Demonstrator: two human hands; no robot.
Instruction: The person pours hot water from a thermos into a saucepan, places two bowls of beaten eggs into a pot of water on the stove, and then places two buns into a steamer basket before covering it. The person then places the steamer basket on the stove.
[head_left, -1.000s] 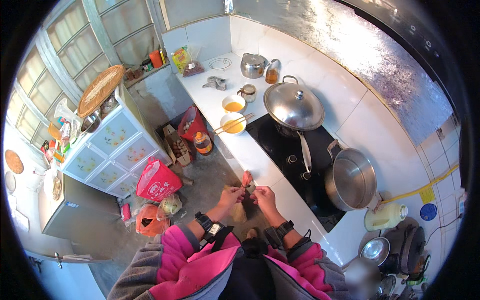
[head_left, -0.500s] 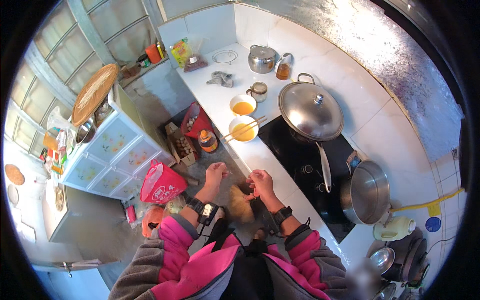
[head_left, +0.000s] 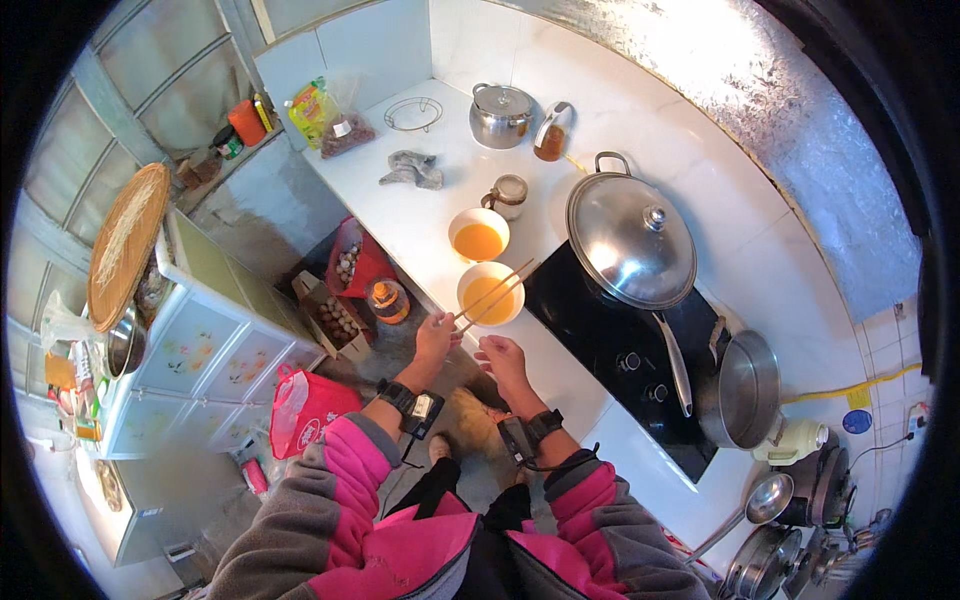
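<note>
A pair of wooden chopsticks lies slantwise across a white bowl holding yellow-orange liquid, seemingly beaten egg. My left hand has its fingertips closed at the chopsticks' near ends. Just right of it, by the counter edge, my right hand is loosely curled; anything inside its fingers is hidden. A second white bowl with similar liquid stands right behind the first. Beyond that is a glass jar with a pale lid.
On the black cooktop stands a lidded wok, its handle pointing toward me, beside a deep steel pot. A grey cloth lies farther back. Below are an egg box, an orange-labelled bottle and a tan furry animal.
My left hand has come up to the chopsticks' near ends. My right hand has come closer to the bowl, its pinch loosened. The whole view has turned slightly; bowls and chopsticks keep their places.
</note>
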